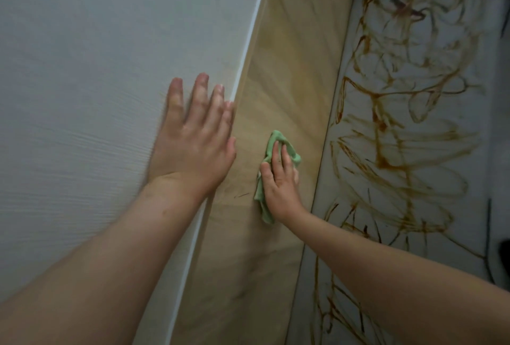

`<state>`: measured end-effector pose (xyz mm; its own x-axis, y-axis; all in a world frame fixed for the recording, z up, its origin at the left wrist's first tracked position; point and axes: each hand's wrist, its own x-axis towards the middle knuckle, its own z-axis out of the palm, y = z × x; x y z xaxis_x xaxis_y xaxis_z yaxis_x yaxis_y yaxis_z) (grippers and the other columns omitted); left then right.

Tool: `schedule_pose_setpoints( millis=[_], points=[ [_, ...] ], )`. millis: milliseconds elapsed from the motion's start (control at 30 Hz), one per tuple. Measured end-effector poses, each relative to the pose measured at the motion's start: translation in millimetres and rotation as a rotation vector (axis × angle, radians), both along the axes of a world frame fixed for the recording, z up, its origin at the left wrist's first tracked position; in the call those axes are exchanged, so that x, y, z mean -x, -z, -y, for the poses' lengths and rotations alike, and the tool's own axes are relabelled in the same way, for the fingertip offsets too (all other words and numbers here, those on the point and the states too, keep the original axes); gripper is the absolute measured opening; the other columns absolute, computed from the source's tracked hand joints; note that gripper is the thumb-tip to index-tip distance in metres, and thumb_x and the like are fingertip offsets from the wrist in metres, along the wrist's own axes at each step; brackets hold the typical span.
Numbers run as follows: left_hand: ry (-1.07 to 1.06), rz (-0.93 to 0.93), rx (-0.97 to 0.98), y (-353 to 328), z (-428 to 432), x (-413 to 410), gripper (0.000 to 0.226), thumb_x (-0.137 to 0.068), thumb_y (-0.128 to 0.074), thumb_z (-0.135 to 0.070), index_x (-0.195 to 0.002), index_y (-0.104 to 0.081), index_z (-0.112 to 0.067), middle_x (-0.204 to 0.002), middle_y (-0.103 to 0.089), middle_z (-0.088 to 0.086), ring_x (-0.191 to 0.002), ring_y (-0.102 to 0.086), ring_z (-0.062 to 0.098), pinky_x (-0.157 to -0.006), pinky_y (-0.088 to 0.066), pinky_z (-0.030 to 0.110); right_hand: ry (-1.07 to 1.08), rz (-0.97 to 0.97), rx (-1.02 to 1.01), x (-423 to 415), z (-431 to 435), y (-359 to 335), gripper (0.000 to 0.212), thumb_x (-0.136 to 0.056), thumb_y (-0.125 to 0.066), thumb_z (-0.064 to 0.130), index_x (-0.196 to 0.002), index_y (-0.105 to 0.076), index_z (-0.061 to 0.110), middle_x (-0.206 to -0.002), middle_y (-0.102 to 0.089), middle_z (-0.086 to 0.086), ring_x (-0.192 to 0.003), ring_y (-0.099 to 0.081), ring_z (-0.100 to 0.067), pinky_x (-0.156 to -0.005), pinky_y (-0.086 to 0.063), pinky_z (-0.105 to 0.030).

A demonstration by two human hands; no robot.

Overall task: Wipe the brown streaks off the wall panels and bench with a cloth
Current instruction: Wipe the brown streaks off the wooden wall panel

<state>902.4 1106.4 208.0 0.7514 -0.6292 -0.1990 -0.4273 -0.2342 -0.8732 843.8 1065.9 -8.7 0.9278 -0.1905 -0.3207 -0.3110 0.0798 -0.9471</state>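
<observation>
Cloth [260, 193]: green, crumpled, pressed against the tan wood-grain wall panel [289, 55] at mid-frame, with its lower end hanging free below the wrist.

Right hand [280, 182]: reaches in from the lower right on a bare forearm. Fingers are bent over the cloth and dug into its folds, thumb on its left edge, gripping it against the panel.

Left hand [193, 146]: reaches in from the lower left. It lies flat with fingers straight and slightly spread, palm pressed on the white textured wall panel [82, 68], holding nothing. Its little-finger side is just beside the white trim strip [248, 49] that separates the white panel from the tan one.

Marks on the tan panel: a few short dark dashes [240, 195] just left of the cloth, and possibly a faint brownish smear lower down; the blur makes this uncertain.

Bench [447, 220]: a pale surface right of the tan panel, running away to the far upper right. Brown streaks [383, 162] cover it in looping, crossing lines along its whole visible length.
</observation>
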Motion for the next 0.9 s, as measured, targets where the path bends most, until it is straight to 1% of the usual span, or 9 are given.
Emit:
schedule_pose_setpoints(
  millis=[67,100,167,233,300,467,600,767,900],
  points=[
    [-0.043,-0.033,0.153,6,7,-1,0.071,-0.098,-0.030,-0.045,-0.160,-0.030,-0.009,-0.169,-0.018,0.019,-0.157,-0.003,0.040,-0.123,0.006,0.064,-0.026,0.000,0.018,0,1,3,0.052,-0.107,-0.022,0.061,-0.140,0.015,0.075,-0.168,0.015,0.026,-0.157,0.008,-0.015,-0.127,-0.001,-0.051],
    [-0.061,-0.064,0.192,16,16,-4,0.074,-0.095,-0.035,-0.045,-0.159,-0.031,-0.009,-0.169,-0.016,0.021,-0.157,-0.003,0.040,-0.124,0.005,0.061,-0.033,0.000,0.019,1,3,8,0.053,-0.106,-0.021,0.062,-0.138,0.018,0.077,-0.167,0.017,0.027,-0.157,0.009,-0.013,-0.127,-0.001,-0.052],
    [-0.110,-0.128,0.212,40,29,-7,0.080,-0.092,-0.038,-0.050,-0.163,-0.025,-0.017,-0.169,-0.004,0.027,-0.158,0.003,0.041,-0.126,0.004,0.056,-0.047,0.019,0.021,0,7,20,0.054,-0.106,-0.021,0.062,-0.138,0.019,0.077,-0.167,0.019,0.027,-0.157,0.011,-0.012,-0.127,0.001,-0.051],
    [-0.155,-0.115,0.183,62,35,-11,0.081,-0.092,-0.036,-0.057,-0.165,-0.019,-0.024,-0.166,0.010,0.032,-0.156,0.012,0.044,-0.126,0.007,0.054,-0.057,0.049,0.010,-3,10,39,0.054,-0.107,-0.022,0.062,-0.143,0.016,0.074,-0.168,0.019,0.026,-0.157,0.013,-0.010,-0.128,0.002,-0.047],
    [-0.164,-0.083,0.189,72,33,-12,0.084,-0.091,-0.039,-0.061,-0.164,-0.020,-0.025,-0.164,0.016,0.035,-0.154,0.016,0.047,-0.126,0.007,0.054,-0.050,0.057,-0.017,-6,11,57,0.055,-0.108,-0.023,0.059,-0.150,0.012,0.068,-0.169,0.018,0.024,-0.157,0.015,-0.008,-0.128,0.003,-0.041],
    [-0.117,-0.078,0.176,81,26,-19,0.097,-0.087,-0.052,-0.071,-0.165,-0.021,-0.022,-0.162,0.014,0.039,-0.153,0.013,0.051,-0.126,0.006,0.057,0.078,-0.055,-0.137,-35,14,110,0.053,-0.112,-0.021,0.048,-0.156,0.006,0.057,-0.169,0.016,0.022,-0.157,0.014,-0.009,-0.125,0.006,-0.035],
    [-0.104,-0.076,0.170,81,25,-17,0.098,-0.087,-0.053,-0.072,-0.165,-0.019,-0.022,-0.161,0.013,0.041,-0.153,0.012,0.053,-0.126,0.004,0.059,0.220,-0.107,-0.167,-60,16,151,0.052,-0.113,-0.017,0.043,-0.161,0.002,0.048,-0.171,0.012,0.017,-0.157,0.014,-0.007,-0.125,0.010,-0.031],
    [-0.084,-0.088,0.181,83,21,-20,0.098,-0.088,-0.054,-0.072,-0.164,-0.021,-0.020,-0.161,0.008,0.042,-0.153,0.009,0.054,-0.125,0.003,0.060,0.339,-0.222,-0.255,-72,14,214,0.053,-0.113,-0.018,0.039,-0.164,-0.005,0.040,-0.173,0.002,0.014,-0.158,0.004,-0.009,-0.128,0.002,-0.036],
    [-0.082,-0.089,0.192,82,20,-22,0.099,-0.087,-0.058,-0.072,-0.164,-0.024,-0.019,-0.161,0.005,0.043,-0.153,0.006,0.055,-0.125,0.004,0.061,0.343,-0.369,-0.315,-61,6,246,0.053,-0.113,-0.015,0.039,-0.165,-0.006,0.037,-0.173,-0.002,0.010,-0.159,0.000,-0.012,-0.129,-0.002,-0.041]
  ],
)
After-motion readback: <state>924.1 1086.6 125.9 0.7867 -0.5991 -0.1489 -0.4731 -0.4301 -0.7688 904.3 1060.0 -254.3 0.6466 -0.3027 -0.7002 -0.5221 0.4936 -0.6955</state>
